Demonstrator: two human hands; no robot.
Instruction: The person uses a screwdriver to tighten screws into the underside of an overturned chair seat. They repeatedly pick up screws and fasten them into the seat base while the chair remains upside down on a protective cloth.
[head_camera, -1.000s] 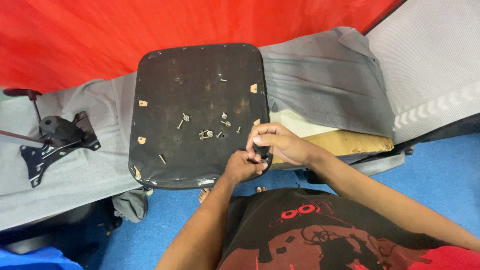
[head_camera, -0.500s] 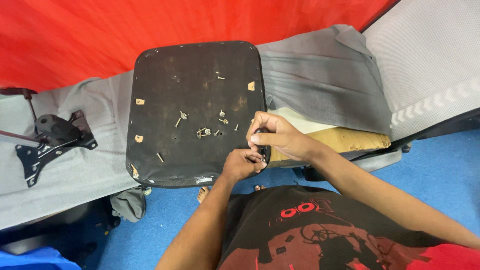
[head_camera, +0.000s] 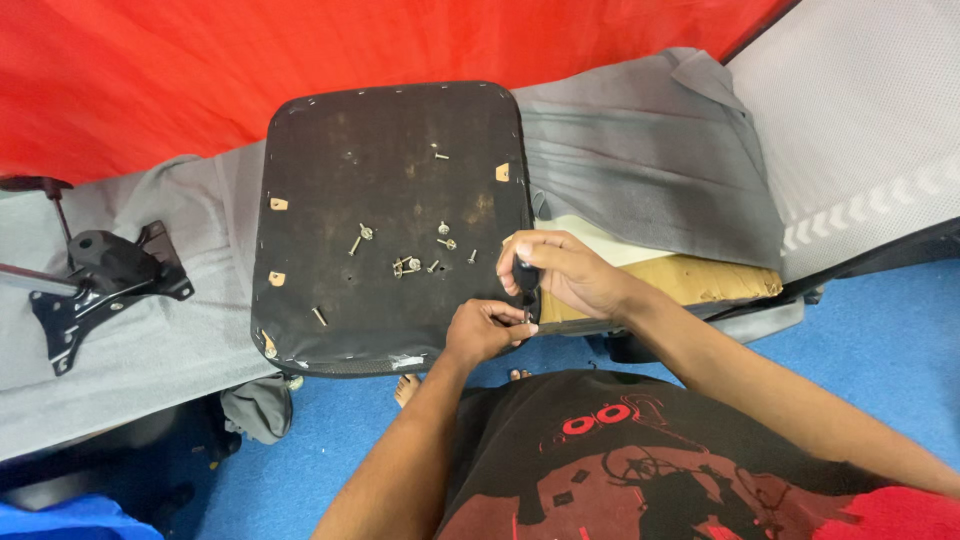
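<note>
Right hand (head_camera: 560, 275) clenched around a short dark-handled tool (head_camera: 527, 285), handle upright in the fist, working end pointing down toward the near right edge of the seat board (head_camera: 330, 180); tool type not discernible. Left hand (head_camera: 485, 330) pinched shut at that same edge, fingertips just below the tool tip and touching it or very nearly; whether a small fastener sits in the pinch cannot be told. Both hands meeting at one spot on the rim of the board, the left slightly nearer the body, the right above and beyond it. Tool long axis roughly vertical, square to the board edge. Seat board lying flat, dark underside up, on grey fabric (head_camera: 150, 340) spread beneath. Loose screws (head_camera: 405, 265) scattered at mid-board, left of the hands and apart from them, with one more (head_camera: 318, 316) toward the near left corner. Small tan tabs (head_camera: 278, 203) set along the left rim. Tan foam cushion (head_camera: 700, 278) immediately right of the right wrist, partly under a folded grey cover (head_camera: 650, 160). Black chair mechanism plate (head_camera: 105, 275) well apart at far left. Red sheet (head_camera: 150, 70) behind. Nothing lying between the hands and the board edge.
</note>
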